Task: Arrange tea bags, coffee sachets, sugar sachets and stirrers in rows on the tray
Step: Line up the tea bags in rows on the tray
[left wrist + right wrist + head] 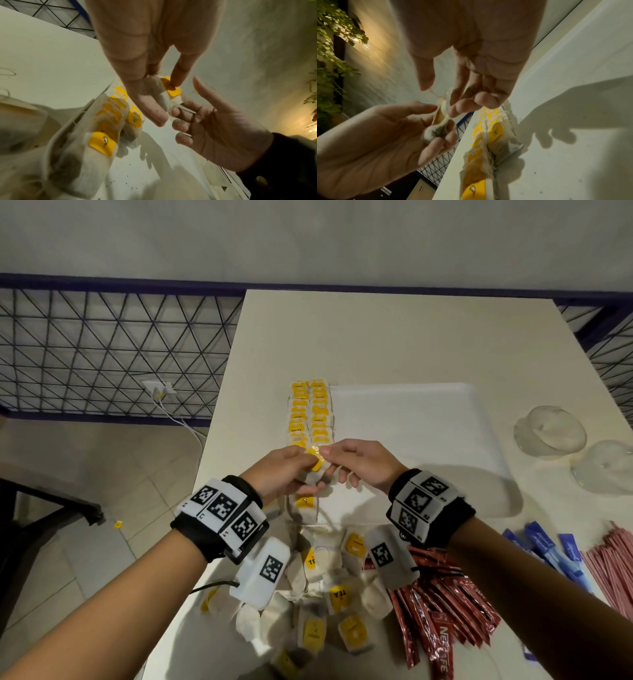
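Observation:
Both hands meet just above the near left corner of the white tray (428, 419). My left hand (306, 472) holds a tea bag (315, 461), thumb on its yellow tag (172, 90) and fingers under the pouch. My right hand (335, 463) has curled fingertips against the bag's edge (441, 119). The bag's thread runs across those fingers, and the thumb stands slightly off. Two rows of tea bags (310, 412) with yellow tags lie along the tray's left side.
A loose heap of tea bags (329, 594) lies near the table's front edge. To its right are red coffee sachets (445, 611), blue sugar sachets (548, 549) and pink stirrers (613, 563). Two glass bowls (551, 429) stand right of the tray.

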The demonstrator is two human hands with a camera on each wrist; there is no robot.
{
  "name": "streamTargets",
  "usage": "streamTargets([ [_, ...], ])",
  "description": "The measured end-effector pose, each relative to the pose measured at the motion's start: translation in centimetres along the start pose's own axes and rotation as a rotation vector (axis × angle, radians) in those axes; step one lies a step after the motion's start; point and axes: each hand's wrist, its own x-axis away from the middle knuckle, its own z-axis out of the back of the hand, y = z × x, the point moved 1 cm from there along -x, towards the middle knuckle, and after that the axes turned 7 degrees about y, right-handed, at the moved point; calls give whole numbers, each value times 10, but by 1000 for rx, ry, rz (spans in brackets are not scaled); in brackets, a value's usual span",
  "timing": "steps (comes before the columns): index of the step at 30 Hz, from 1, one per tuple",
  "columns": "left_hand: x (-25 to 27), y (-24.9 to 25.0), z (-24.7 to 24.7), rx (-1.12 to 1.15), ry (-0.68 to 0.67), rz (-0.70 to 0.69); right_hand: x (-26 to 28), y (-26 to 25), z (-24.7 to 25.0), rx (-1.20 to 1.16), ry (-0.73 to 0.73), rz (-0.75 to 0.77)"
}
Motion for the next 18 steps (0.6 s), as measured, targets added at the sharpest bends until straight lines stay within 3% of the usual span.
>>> streamTargets([
  [6, 3, -4, 7, -249, 43, -170, 6, -2, 6, 61, 2, 53],
  [10, 3, -4, 9, -279, 54, -346, 9, -3, 9, 116, -24, 66],
  [15, -3, -8, 13, -397, 69, -396, 12, -1, 13, 161, -55, 78],
  [18, -3, -10, 13, -472, -1, -391, 11, 0, 19, 156, -57, 72],
])
